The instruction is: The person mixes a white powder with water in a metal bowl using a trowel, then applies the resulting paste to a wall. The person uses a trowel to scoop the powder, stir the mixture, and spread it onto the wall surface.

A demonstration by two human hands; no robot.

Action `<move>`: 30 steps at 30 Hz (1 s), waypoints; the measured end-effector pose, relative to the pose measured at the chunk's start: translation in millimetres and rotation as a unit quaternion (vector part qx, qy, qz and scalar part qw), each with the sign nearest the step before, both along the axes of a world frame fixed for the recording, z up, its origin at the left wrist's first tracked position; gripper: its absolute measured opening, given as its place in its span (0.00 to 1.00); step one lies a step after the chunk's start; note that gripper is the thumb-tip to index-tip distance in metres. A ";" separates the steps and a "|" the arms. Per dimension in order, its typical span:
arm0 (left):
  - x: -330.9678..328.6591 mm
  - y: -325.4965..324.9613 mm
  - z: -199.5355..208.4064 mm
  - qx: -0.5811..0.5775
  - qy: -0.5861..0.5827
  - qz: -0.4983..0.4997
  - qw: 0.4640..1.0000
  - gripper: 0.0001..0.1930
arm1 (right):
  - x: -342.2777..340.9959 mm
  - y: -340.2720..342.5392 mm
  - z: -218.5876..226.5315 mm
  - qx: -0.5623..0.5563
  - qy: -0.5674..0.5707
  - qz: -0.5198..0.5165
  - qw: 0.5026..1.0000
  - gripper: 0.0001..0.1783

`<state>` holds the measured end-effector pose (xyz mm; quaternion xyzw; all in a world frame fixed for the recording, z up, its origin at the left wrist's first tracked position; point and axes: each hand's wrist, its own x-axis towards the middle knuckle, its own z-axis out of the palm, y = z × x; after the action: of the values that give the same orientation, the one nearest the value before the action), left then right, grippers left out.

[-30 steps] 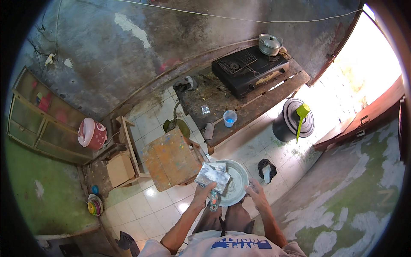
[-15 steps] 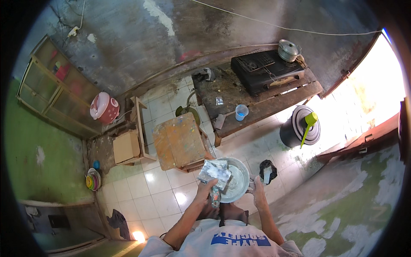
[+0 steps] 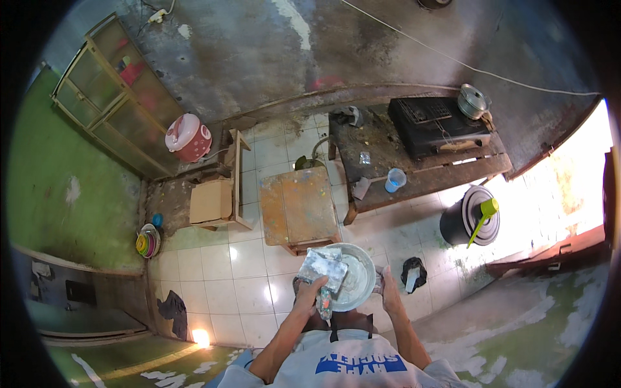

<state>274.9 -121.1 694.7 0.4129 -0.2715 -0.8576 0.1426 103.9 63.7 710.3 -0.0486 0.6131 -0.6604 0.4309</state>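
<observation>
My left hand [image 3: 308,299] is closed round a putty trowel [image 3: 323,268] whose flat blade is smeared with whitish paste. A paint-spotted handle sticks out toward me beside the fingers, and a second flat edge shows behind the blade. The blade lies over the left part of a round metal bowl [image 3: 369,279] coated inside with pale, wet-looking paste. At the bowl's right side, my right hand [image 3: 391,295] grips it with the thumb up; the fingers are partly hidden behind the rim. Both hands are in front of my chest.
A paint-stained wooden stool [image 3: 299,205] stands just beyond the bowl. A low wooden table [image 3: 369,154] bears a black gas stove [image 3: 435,129] and a plastic cup [image 3: 395,180]. On the right are a lidded dark bucket [image 3: 467,220] with a green dipper and a black plastic bag [image 3: 414,275].
The room has shifted rightward and slightly down in the view as my head turns. My hands keep their holds on the trowel and bowl, nearly in the same place.
</observation>
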 end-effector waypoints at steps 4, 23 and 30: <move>17.7 -21.6 -1.5 -0.007 0.008 0.042 0.999 0.30 | 2.2 -31.7 -9.6 -0.018 0.000 0.040 0.999 0.40; 150.1 -250.9 -1.1 -0.054 -0.044 0.043 0.997 0.30 | 106.3 -250.0 -84.0 0.143 0.008 0.043 0.989 0.34; 198.3 -332.8 -2.6 -0.083 -0.064 0.063 0.993 0.28 | 103.2 -310.5 -101.2 0.182 0.055 0.092 0.977 0.29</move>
<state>473.2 -453.9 692.1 0.4699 -0.3238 -0.7933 0.2121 207.1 -246.9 609.1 -0.0616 0.7385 -0.4916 0.4574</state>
